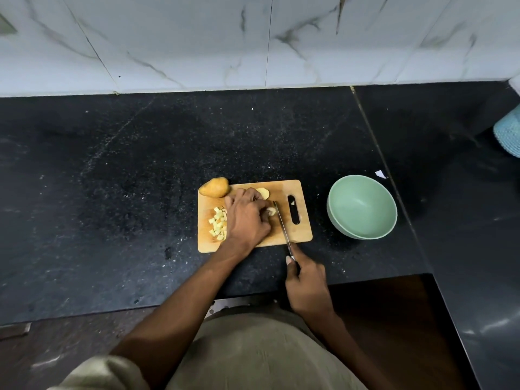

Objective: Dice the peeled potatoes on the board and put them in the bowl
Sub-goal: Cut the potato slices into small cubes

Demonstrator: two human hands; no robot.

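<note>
A piece of potato point(270, 211) is held down on the wooden cutting board point(305, 229) by the left hand point(247, 218), whose fingers are curled over it; only a pale edge of the piece is seen past the fingertips. Just to its right the blade of a knife point(282, 223) is set on the board, running from the middle of the board back toward its near edge. The knife handle is enclosed in the grip of the right hand point(305, 280), with the index finger laid forward along the top of the blade; this hand is placed over the near edge of the bench, just off the board.

A heap of pale diced potato point(218, 224) is seen on the left part of the board, touching the left hand's side. A potato slice point(263, 193) is lying flat at the far edge of the board, partly hidden behind the knuckles. A whole potato point(215, 187) is set on the far left corner of the board, overhanging it slightly.

The board is placed on the black speckled bench point(112, 192), near its front edge. To the right of the board, apart from it, a green bowl point(363, 211) is standing upright with nothing seen inside. A small white scrap point(380, 174) is lying on the bench beyond the bowl. A white marble-patterned wall point(197, 38) is seen along the far edge of the bench.
</note>
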